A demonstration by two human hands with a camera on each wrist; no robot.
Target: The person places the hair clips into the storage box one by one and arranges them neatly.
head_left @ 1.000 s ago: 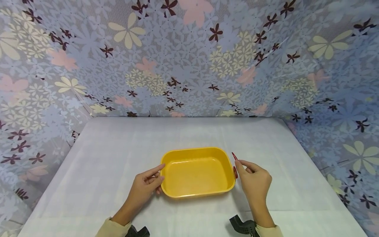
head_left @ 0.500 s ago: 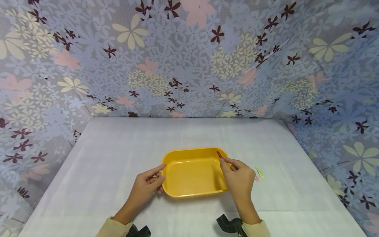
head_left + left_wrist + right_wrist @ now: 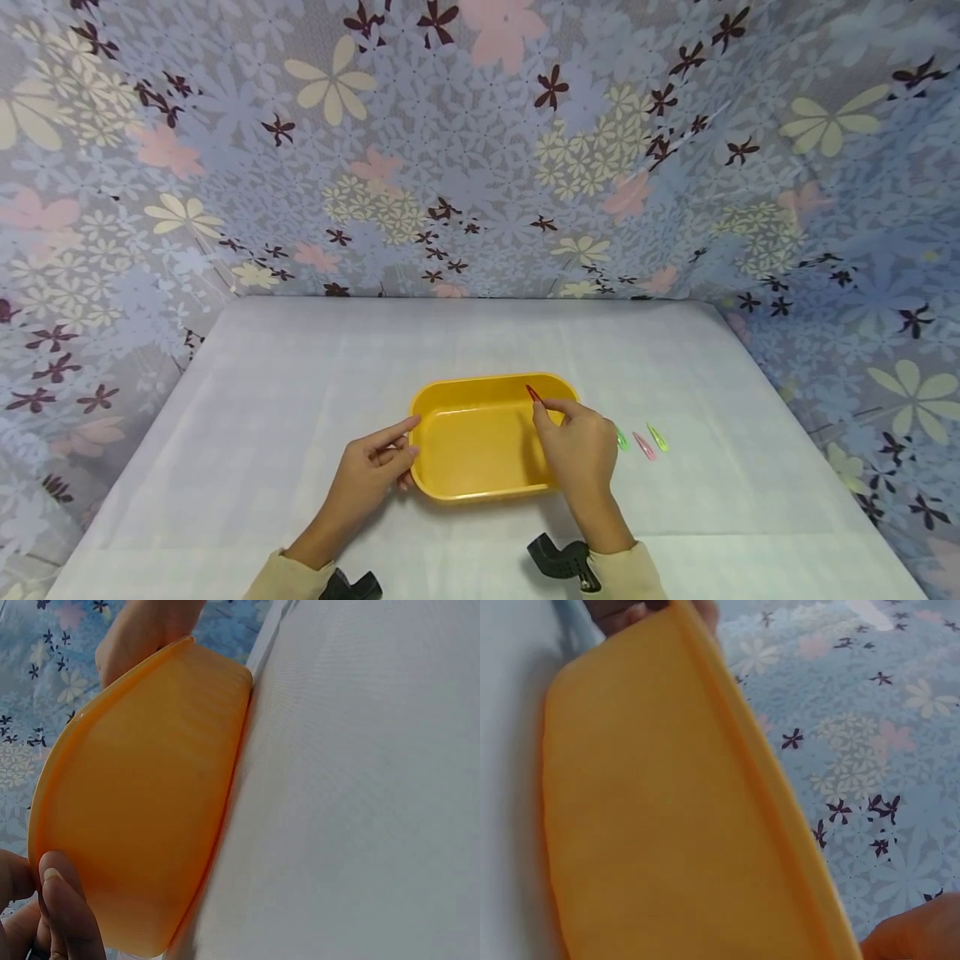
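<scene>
A yellow rectangular tray (image 3: 480,454) sits on the white table. My left hand (image 3: 367,468) holds its left rim, and the left wrist view shows the thumb (image 3: 67,900) against the outer wall with fingers at the rim. My right hand (image 3: 583,450) reaches over the tray's right side and pinches a red hair clip (image 3: 534,393) between thumb and finger, tip pointing up and away. The clip is above the tray's inside, near the far right corner. To the right of that hand lie a green clip (image 3: 622,439), partly covered, a pink clip (image 3: 644,446) and a lime clip (image 3: 657,437).
White cloth (image 3: 315,367) covers the table. Behind it and at both sides stands a flowered fabric wall (image 3: 465,167). Black wrist mounts (image 3: 562,560) show near the sleeves.
My right hand has carried the red hair clip leftward, from beyond the tray's right rim to over its inside. The green, pink and lime clips have come into sight. My left hand keeps its hold.
</scene>
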